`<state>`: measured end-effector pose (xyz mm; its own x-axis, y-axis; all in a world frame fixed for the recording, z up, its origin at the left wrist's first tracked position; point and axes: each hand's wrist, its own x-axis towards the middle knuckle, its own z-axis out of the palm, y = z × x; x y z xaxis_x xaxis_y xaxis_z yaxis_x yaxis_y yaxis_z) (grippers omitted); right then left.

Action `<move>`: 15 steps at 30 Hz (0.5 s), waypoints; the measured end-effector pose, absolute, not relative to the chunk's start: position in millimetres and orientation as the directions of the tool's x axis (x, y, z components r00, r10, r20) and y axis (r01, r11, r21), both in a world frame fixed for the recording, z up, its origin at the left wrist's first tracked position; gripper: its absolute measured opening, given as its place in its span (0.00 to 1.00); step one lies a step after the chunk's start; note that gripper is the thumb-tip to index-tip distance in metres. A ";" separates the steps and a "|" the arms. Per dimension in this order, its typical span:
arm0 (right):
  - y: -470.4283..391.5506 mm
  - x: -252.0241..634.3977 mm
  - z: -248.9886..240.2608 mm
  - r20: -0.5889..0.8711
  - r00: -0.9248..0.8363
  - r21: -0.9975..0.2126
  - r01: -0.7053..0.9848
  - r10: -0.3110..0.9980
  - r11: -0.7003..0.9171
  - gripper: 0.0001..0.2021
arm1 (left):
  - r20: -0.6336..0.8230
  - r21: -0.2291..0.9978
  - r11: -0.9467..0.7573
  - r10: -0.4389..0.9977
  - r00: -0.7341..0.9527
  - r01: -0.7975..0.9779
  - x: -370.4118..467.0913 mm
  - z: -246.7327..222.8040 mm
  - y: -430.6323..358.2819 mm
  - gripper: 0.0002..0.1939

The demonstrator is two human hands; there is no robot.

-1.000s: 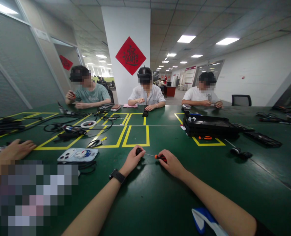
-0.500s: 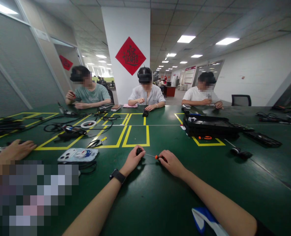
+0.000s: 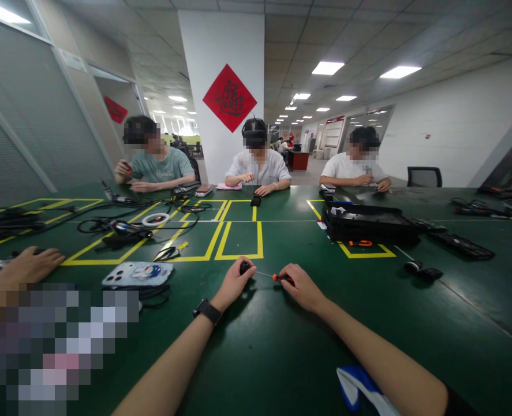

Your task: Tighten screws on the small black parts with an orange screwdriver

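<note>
My right hand is closed round the handle of a screwdriver, which is black with an orange collar. Its thin metal shaft points left, and the tip reaches a small black part held by my left hand. The fingers of that hand are wrapped round the part and hide most of it, so its kind does not show. Both hands are low over the green table, in front of a yellow tape rectangle. A dark watch is on my left wrist.
A phone in a patterned case and cables lie to the left, beside another person's hand. Right of centre stand a black tray, an orange-handled tool and a black device with a rod. Several people sit across the table.
Almost nothing differs. My hands, the screwdriver and the black part keep nearly the same place; my right forearm has shifted very slightly left.
</note>
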<state>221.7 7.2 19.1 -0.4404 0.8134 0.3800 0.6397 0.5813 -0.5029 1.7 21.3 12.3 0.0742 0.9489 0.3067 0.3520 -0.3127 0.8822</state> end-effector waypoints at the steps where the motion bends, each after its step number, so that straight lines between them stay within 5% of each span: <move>1: 7.4 221.9 19.1 0.381 -0.442 -0.503 0.637 0.812 0.583 0.05 | 0.312 0.879 -0.320 0.947 0.081 0.354 1.2 11.9 21.9 0.09; 15: 12.0 222.3 13.2 0.406 -0.357 -0.521 0.667 0.841 0.534 0.08 | 0.326 0.855 -0.344 0.939 0.113 0.388 0.2 13.8 21.3 0.10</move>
<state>222.3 12.0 13.2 -0.3568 0.8415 0.4058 0.6665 0.5336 -0.5206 0.2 21.3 13.8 0.1127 0.9386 0.3261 0.3877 -0.3437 0.8553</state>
